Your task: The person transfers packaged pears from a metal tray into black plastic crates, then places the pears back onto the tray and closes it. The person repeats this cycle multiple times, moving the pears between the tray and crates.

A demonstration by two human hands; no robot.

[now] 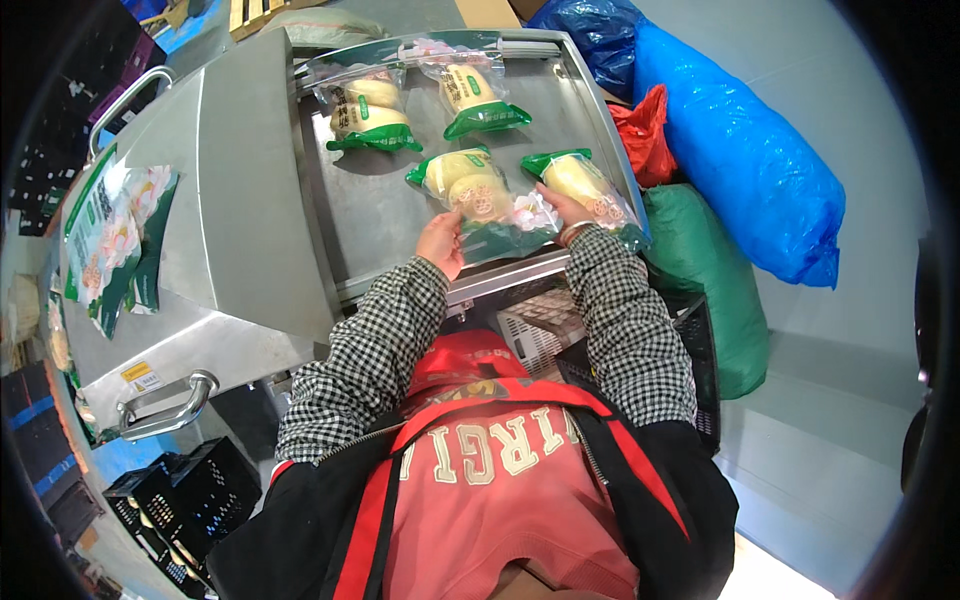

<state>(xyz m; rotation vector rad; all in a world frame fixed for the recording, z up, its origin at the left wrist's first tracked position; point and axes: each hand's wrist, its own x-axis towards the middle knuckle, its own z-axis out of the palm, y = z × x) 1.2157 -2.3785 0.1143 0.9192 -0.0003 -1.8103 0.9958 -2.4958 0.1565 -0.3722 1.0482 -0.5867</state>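
Observation:
My left hand [442,241] pinches the left edge of a clear plastic bag of lotus root [472,184] by its printed open-looking end. The bag lies at the near side of a metal vacuum sealer's tray [360,202]. At the same bag's right corner is my right hand [564,208], fingers bent on the film; its thumb is partly hidden. Close beside that hand lies a second lotus root bag [577,180]. Toward the far side rest two more, a left lotus root bag [371,109] and a right lotus root bag [472,90], both with green ends.
Left of the tray is the sealer's steel lid [247,187], with flat printed bags [120,240] on it. A chrome handle [169,412] juts out near black crates [187,495]. Blue plastic sacks [735,150] and a green sack [701,292] stand at the right.

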